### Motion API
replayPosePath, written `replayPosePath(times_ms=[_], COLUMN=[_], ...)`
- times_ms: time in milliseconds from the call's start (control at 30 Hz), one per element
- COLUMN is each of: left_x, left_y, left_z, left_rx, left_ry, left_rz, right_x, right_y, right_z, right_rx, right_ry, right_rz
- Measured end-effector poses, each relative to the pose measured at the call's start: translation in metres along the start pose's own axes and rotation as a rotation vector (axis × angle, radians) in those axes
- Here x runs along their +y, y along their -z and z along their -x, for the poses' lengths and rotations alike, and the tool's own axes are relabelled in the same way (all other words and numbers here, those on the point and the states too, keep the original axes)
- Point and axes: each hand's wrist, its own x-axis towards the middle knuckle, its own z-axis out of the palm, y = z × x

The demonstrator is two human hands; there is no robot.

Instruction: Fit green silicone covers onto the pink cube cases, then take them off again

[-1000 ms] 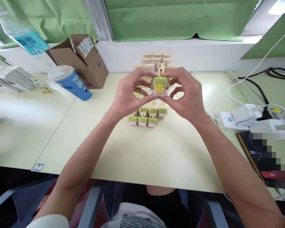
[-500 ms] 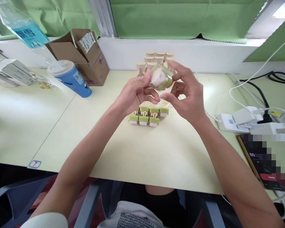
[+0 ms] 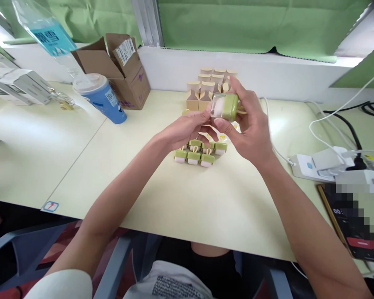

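Observation:
My right hand [image 3: 247,126] grips a small green and white case [image 3: 225,106] in a clear wrapper, tipped on its side above the table. My left hand [image 3: 187,128] hangs just left of it with fingers curled, thumb and fingertips near the case's lower edge; whether they touch it is unclear. Below both hands lie several identical green and white cases [image 3: 199,153] in rows on the pale table [image 3: 180,199]. Behind the hands stand several small tan cardboard boxes [image 3: 205,85] stacked against the wall.
A blue cup with a white lid [image 3: 101,97] and an open brown carton [image 3: 118,70] stand at the left back. A water bottle [image 3: 46,37] and white boxes [image 3: 21,85] are further left. White chargers and cables [image 3: 324,160] and a phone [image 3: 352,220] lie on the right.
The case was held upright in both hands with its smiley face towards me; it has been turned on its side and now rests in the right hand, left hand lowered.

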Motion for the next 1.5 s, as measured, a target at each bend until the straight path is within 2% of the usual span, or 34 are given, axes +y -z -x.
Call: replayPosePath(times_ms=[67, 133, 267, 333, 433, 567, 700, 867, 967, 1167, 1367, 1433, 1500], left_x=[0.000, -0.003, -0.020, -0.026, -0.022, -0.007, -0.007, -0.012, -0.015, -0.022, -0.015, -0.014, -0.017], left_y=[0.006, 0.020, 0.061, 0.073, 0.067, 0.034, 0.018, 0.023, 0.027, 0.031, 0.024, 0.030, 0.043], left_z=[0.000, -0.001, -0.004, -0.006, -0.004, 0.000, -0.001, -0.002, -0.005, -0.010, -0.002, -0.001, -0.004], left_rx=[0.021, 0.080, 0.359, 0.416, 0.334, 0.169, 0.201, 0.248, 0.228, 0.051, -0.162, -0.137, -0.002], left_ry=[0.000, 0.008, -0.053, -0.047, -0.085, -0.246, -0.349, -0.386, -0.362, -0.251, -0.139, -0.106, -0.100], left_rz=[-0.068, -0.190, -0.561, -0.650, -0.568, -0.394, -0.450, -0.489, -0.340, 0.032, 0.113, 0.044, -0.097], right_x=[0.001, 0.002, 0.012, 0.020, 0.029, 0.030, 0.024, 0.036, 0.043, 0.032, 0.014, 0.014, 0.019], right_y=[-0.003, -0.003, -0.004, -0.006, -0.010, -0.014, -0.010, -0.003, 0.000, 0.009, 0.007, 0.006, 0.008], right_z=[-0.001, -0.003, -0.010, -0.012, -0.012, -0.009, -0.007, -0.008, -0.009, -0.010, -0.006, -0.004, -0.004], right_rx=[0.022, 0.052, 0.118, 0.141, 0.122, 0.045, -0.069, -0.149, -0.141, -0.101, -0.098, -0.076, -0.026], right_ry=[-0.043, -0.103, -0.219, -0.263, -0.280, -0.271, -0.238, -0.035, 0.000, 0.074, 0.158, 0.146, 0.103], right_rz=[-0.003, -0.007, -0.052, -0.085, -0.115, -0.114, -0.055, -0.181, -0.213, -0.048, 0.095, 0.114, 0.090])
